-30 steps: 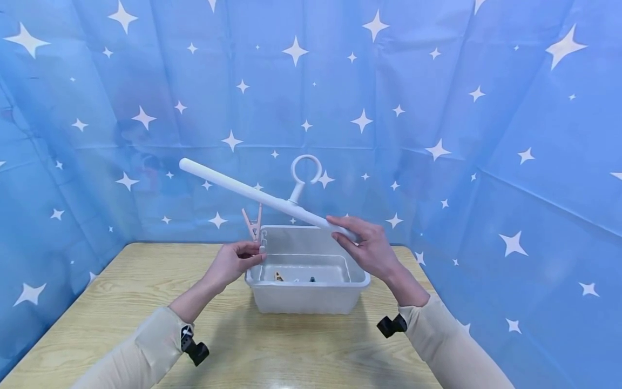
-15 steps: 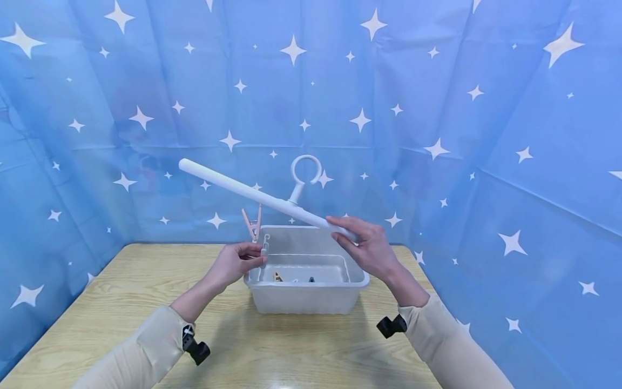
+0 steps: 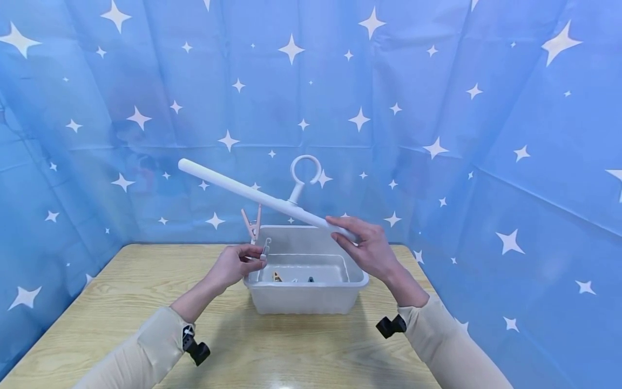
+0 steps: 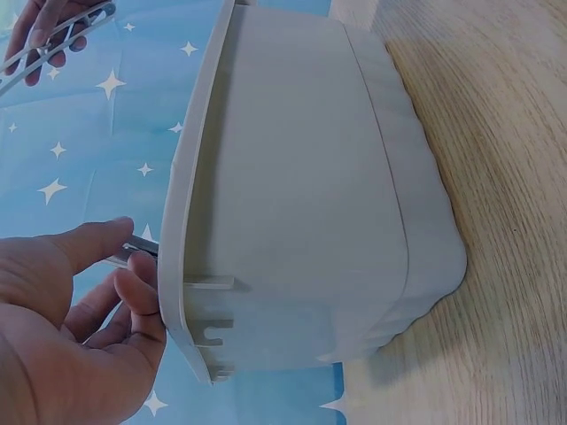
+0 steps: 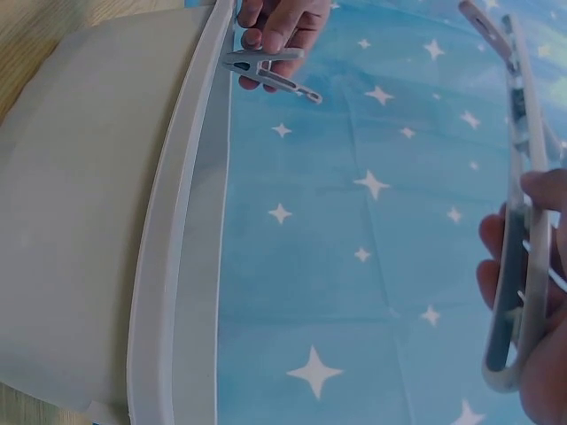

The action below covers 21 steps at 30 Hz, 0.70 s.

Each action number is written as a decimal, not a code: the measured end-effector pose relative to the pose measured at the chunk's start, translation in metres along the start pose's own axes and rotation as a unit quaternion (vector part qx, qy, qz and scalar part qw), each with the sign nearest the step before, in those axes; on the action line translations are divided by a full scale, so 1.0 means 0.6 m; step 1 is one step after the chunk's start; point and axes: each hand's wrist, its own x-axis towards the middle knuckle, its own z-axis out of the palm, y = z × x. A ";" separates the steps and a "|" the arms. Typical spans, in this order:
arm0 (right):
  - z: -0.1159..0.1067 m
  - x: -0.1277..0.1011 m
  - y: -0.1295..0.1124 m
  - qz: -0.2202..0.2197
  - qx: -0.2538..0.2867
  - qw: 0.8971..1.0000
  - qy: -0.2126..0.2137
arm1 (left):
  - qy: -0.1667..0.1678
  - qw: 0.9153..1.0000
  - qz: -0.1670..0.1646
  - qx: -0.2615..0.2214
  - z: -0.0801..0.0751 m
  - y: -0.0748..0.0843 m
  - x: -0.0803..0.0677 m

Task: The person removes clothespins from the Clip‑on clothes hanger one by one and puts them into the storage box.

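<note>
In the head view, my left hand (image 3: 240,262) pinches a small grey clothespin (image 3: 265,249) by the left rim of the bin. Its legs spread in a V in the right wrist view, where the grey clothespin (image 5: 270,69) sits between thumb and fingers. My right hand (image 3: 366,243) grips the right end of a white clothes hanger (image 3: 238,187), a straight bar with a round hook on top, slanting up to the left. Below the bar shows a pink clothespin (image 3: 252,222), one leg reaching the bar's underside. Slots along that underside appear in the right wrist view.
A light grey plastic bin (image 3: 306,298) stands on the wooden table (image 3: 194,346) under the hanger. On its floor lie an orange-and-black piece (image 3: 276,277) and a dark piece (image 3: 311,279). A blue curtain (image 3: 311,108) with white stars surrounds the table's back and sides.
The grey clothespin has turned in my left hand's fingers, its hooked end now tipping to the right. The right hand and hanger stay almost still.
</note>
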 end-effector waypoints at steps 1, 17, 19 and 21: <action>0.000 0.000 0.000 0.000 0.000 1.000 0.000 | 0.000 1.000 -0.001 0.000 0.000 0.000 0.000; 0.000 0.004 -0.006 0.021 0.013 1.000 -0.018 | -0.006 1.000 0.020 -0.005 -0.008 0.006 -0.009; 0.001 0.004 -0.005 0.018 0.011 1.000 -0.016 | -0.009 1.000 0.027 -0.012 -0.011 0.007 -0.011; 0.002 0.004 -0.005 0.018 0.010 1.000 -0.014 | -0.012 0.999 0.032 -0.023 -0.012 0.010 -0.013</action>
